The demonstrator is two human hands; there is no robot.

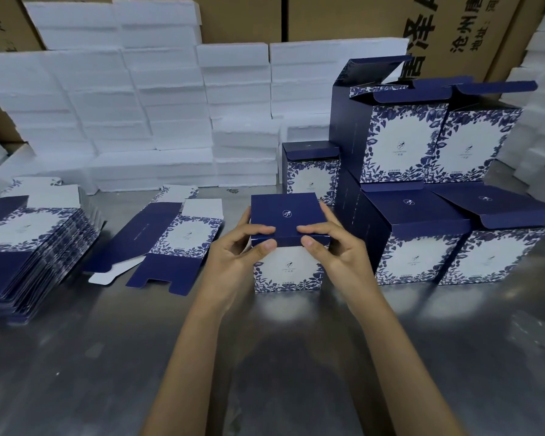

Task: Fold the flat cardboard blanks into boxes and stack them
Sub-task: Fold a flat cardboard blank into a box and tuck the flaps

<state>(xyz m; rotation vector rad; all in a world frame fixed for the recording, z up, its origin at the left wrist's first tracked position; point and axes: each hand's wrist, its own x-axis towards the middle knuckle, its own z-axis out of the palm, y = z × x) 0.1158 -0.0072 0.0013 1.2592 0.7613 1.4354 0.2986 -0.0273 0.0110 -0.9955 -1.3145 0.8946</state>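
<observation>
A blue-and-white floral box stands upright on the metal table in the middle. Its dark blue lid flap lies folded over the top. My left hand and my right hand pinch the lid's front edge, thumbs in front, fingers on top. A single flat blank lies to the left of the box. Further left sits a thick pile of flat blanks. Folded boxes stand stacked in two tiers at the right, the upper ones with open flaps.
White foam blocks are piled along the back of the table and at the far right. Brown shipping cartons rise behind them. One smaller folded box stands just behind the box in my hands.
</observation>
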